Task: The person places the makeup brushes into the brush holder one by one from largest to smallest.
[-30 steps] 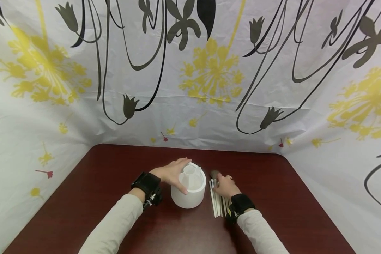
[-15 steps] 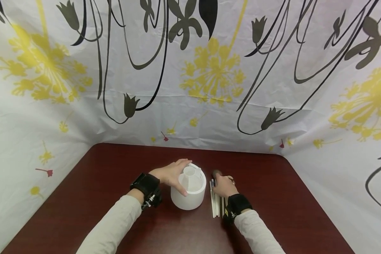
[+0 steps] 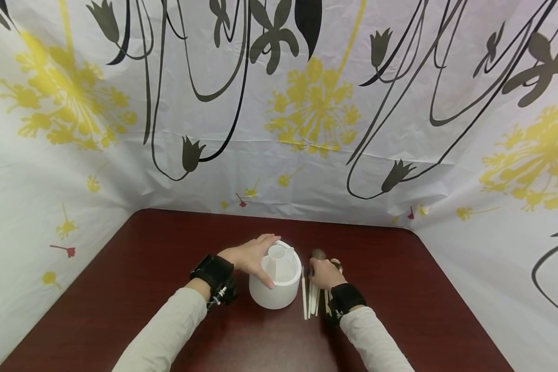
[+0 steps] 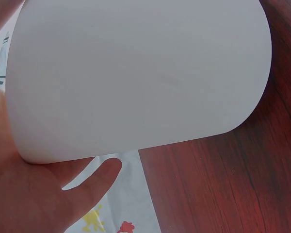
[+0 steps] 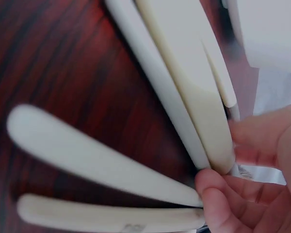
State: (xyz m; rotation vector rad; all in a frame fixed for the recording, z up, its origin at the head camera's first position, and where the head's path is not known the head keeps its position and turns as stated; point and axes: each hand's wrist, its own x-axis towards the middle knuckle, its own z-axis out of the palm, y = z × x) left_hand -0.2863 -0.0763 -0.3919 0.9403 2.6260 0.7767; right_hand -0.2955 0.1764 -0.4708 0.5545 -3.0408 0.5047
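Gripping the white container [image 3: 274, 297] from its left side with the left hand [image 3: 250, 256], with the thumb down over the near wall and the fingers spread round toward the far rim. Standing upright, container on the dark red table [image 3: 400, 310]. Set inside the container's mouth, toward its far side: a white cylinder [image 3: 277, 252]. Just right of the container, grasping pale utensil handles [image 5: 184, 63] with the right hand [image 3: 326, 274], between thumb and bent fingers; too crowded there to count how many. Splayed away on the side farther from the container, but meeting the same fingertips: a plain white handle [image 5: 97, 155] and a cream handle [image 5: 102, 212] with a small blurred mark. All pointing back toward the person, down past the container's near side. Right of the container and just past the right hand: a brownish rounded head [image 3: 318, 253], with its link to any one handle hidden. Nearer the person than the container: pale sleeves [image 3: 160, 328] and black wrist bands [image 3: 212, 269] on both arms. Hanging beyond the container and to either side: white cloth [image 3: 242, 124] printed with yellow blossoms and grey tulips.
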